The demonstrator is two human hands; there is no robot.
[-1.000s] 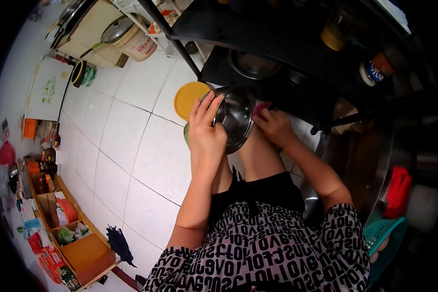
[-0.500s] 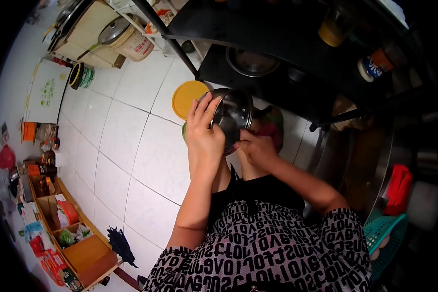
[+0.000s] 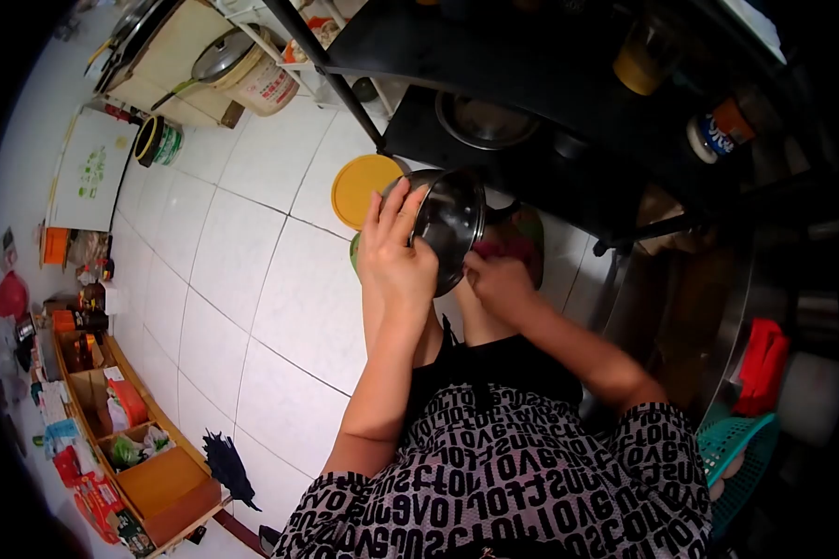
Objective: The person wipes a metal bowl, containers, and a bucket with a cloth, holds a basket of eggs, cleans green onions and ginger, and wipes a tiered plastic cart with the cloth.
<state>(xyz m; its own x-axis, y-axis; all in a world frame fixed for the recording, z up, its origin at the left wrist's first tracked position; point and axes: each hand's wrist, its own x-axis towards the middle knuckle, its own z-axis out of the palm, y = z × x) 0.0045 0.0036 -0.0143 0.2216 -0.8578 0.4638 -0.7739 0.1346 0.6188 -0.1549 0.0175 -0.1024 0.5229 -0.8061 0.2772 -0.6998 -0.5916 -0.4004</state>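
Observation:
A shiny dark metal pot (image 3: 454,224) is held tilted over my knees, its round opening turned to the right. My left hand (image 3: 398,244) grips its left side, fingers spread over the outside and thumb near the bottom. My right hand (image 3: 499,284) is closed at the pot's lower right rim, its fingers curled and slightly blurred. Whether it holds something small is hidden; a bit of pink shows near the fingertips. A dark handle-like piece juts out to the right of the pot.
A yellow round lid or stool top (image 3: 365,191) is beyond my left hand. A black shelf rack (image 3: 410,140) stands ahead, carrying a metal basin (image 3: 485,121) and a jar (image 3: 713,135). A wooden organiser (image 3: 163,475) is at left, a teal basket (image 3: 741,456) at right.
My right hand has shifted slightly right and down along the pot's rim. The left hand and the pot stay nearly in place, with the pot turned a little.

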